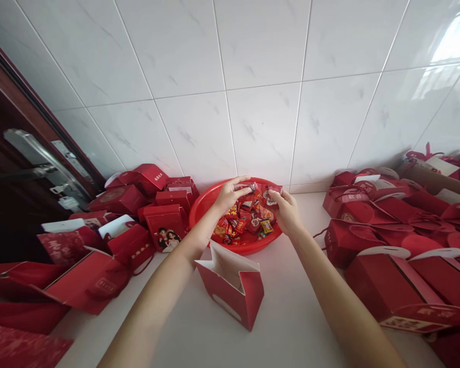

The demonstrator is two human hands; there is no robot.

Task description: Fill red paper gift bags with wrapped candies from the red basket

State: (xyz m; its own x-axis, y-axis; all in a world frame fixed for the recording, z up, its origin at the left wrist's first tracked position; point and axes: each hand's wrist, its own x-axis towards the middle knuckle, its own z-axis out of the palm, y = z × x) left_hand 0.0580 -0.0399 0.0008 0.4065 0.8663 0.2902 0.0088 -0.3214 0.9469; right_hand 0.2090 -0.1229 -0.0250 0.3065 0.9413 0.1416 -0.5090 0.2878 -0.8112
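A red plastic basket (201, 209) stands against the tiled wall with wrapped candies (241, 222) in it. Over its left side, my left hand (232, 194) pinches a small red-wrapped candy (253, 187) between thumb and fingers. My right hand (285, 207) is at the basket's right rim, its fingers closed on a red candy packet (272, 196) with a pale label. Nearer to me, between my forearms, an open red paper box (233, 286) stands upright on the white surface, its white inside showing; its bottom is hidden.
Red gift boxes (163, 225) crowd the left side, some open. More red boxes (391, 281) stand in rows at the right, near a cardboard carton (440, 176). A dark door with a metal handle (42, 153) is at the far left.
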